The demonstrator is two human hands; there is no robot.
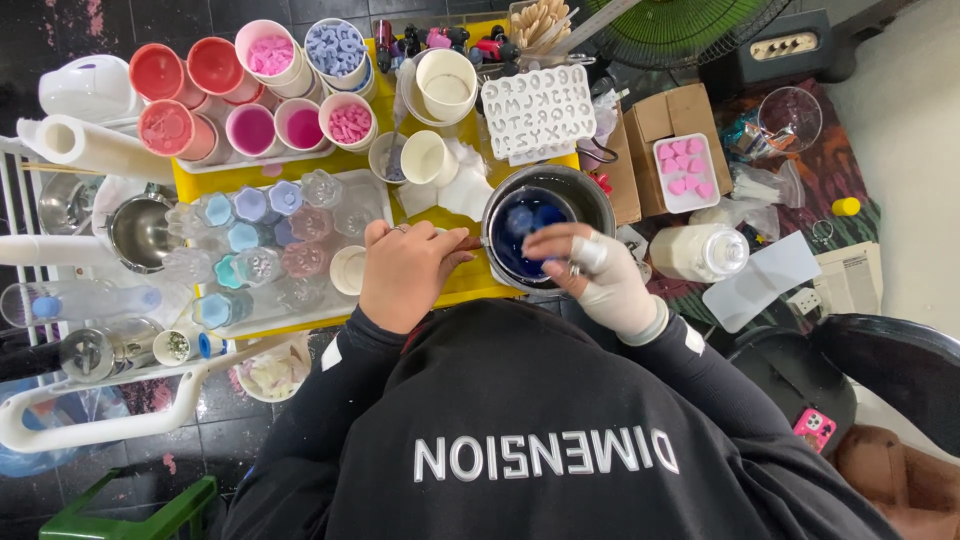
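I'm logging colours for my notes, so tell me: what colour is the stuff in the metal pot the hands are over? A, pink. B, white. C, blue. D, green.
C: the pot under the right hand holds dark blue liquid with paler blue lumps; the left hand rests beside it.

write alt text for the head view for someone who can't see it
Seen from above, a person's right hand, in a white wrap, hovers over a metal pot of blue liquid while the left hand rests beside it on a yellow table crowded with pink-filled cups and small moulds.
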